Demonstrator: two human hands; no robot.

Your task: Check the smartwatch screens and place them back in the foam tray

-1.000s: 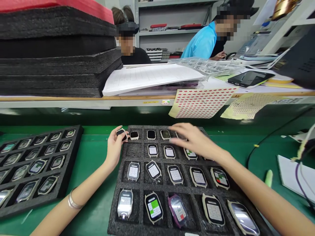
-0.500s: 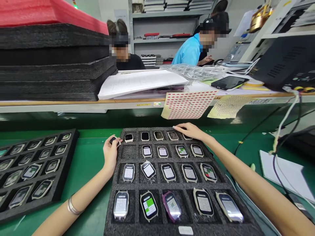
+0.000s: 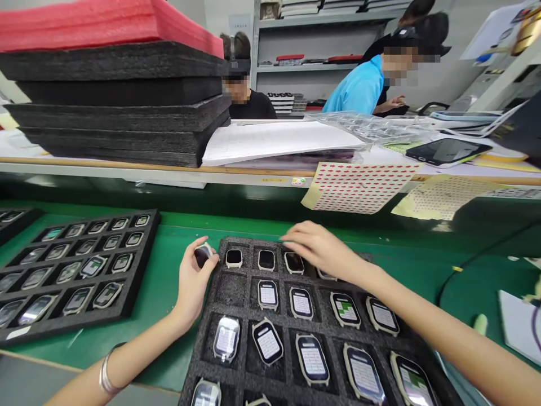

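Observation:
A black foam tray (image 3: 236, 290) in front of me holds several smartwatch bodies in square pockets. My left hand (image 3: 193, 281) grips one small dark-screened watch body (image 3: 202, 254) at the tray's far left corner, just outside the pockets. My right hand (image 3: 320, 247) reaches over the far row, palm down, fingers stretched toward a dark-screened watch (image 3: 293, 262); it holds nothing that I can see. One pocket in the second row, below my left hand, is empty.
A second foam tray (image 3: 139, 270) of watches lies on the green mat at left. Behind runs a raised shelf with stacked black foam sheets (image 3: 122, 113), papers (image 3: 279, 138), red-dot sticker sheets (image 3: 359, 183) and a tablet (image 3: 448, 151). Two people sit beyond it. Cables lie at right.
My view has shifted, so the tray sits lower in frame. My right hand has moved left along the far row, toward the middle watches. My left hand keeps the same watch.

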